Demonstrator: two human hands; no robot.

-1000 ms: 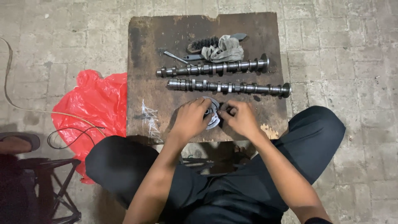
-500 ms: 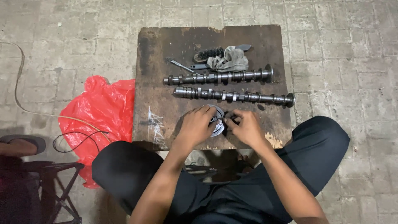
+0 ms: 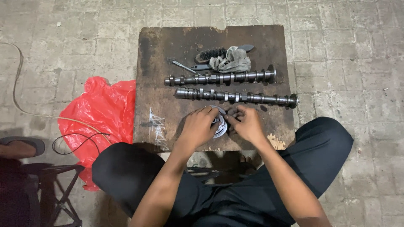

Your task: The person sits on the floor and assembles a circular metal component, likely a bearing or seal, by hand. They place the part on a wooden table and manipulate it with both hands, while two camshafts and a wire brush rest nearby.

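Head cam is looking straight down: both hands are gripping a round metal part [image 3: 219, 122] near the front edge of the tabletop [image 3: 168, 122]. Left hand [image 3: 201, 127] is wrapping its fingers over it, right hand [image 3: 246, 122] is pinching its other side. Just past them two camshafts [image 3: 235, 96] are lying side by side, then a rag [image 3: 231, 62] and brush [image 3: 210, 54]. Red bag [image 3: 101, 113] is sitting on the floor, left.

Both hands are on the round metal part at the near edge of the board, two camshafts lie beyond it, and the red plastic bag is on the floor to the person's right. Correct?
Not quite. The head view shows the red plastic bag on the person's left, not right. The rest holds: left hand and right hand are on the round metal part near the board edge, two camshafts beyond.
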